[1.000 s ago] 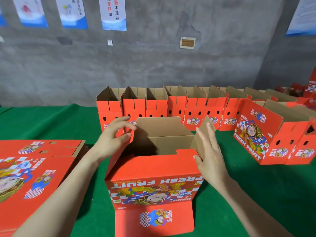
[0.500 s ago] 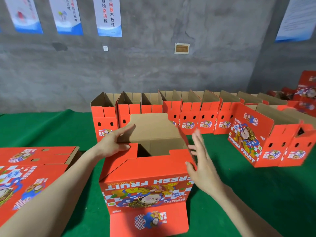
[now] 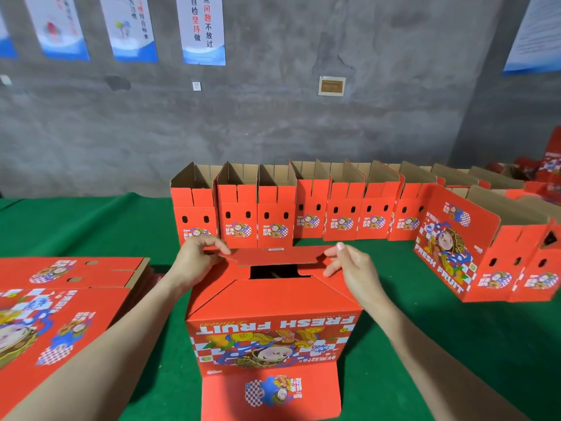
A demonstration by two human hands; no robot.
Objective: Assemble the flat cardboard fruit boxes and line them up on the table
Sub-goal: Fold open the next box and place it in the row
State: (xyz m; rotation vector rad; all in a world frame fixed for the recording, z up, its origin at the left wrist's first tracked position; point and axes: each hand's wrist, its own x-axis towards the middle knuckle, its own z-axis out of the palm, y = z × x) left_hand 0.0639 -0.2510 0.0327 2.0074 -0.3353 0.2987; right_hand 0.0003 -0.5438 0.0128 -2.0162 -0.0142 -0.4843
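Red fruit box (image 3: 273,302) inverted, flaps (image 3: 273,256) nearly closed, assembled row (image 3: 312,205) behind, flat stack (image 3: 60,314) left

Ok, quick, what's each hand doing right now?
Left hand: pinching the left end of the red cardboard box's far flap.
Right hand: pinching that flap's right end.

This is a packing workshop or storeroom. Behind the green-clothed table (image 3: 91,226) rises a bare grey concrete wall (image 3: 273,132) hung with printed Chinese notice posters (image 3: 202,28) and a small plaque (image 3: 331,86). A row of assembled red fruit boxes (image 3: 309,208) lines the table's far edge. A stack of flat boxes (image 3: 69,299) lies on its left end, and more red boxes (image 3: 546,174) are heaped beyond its right end.
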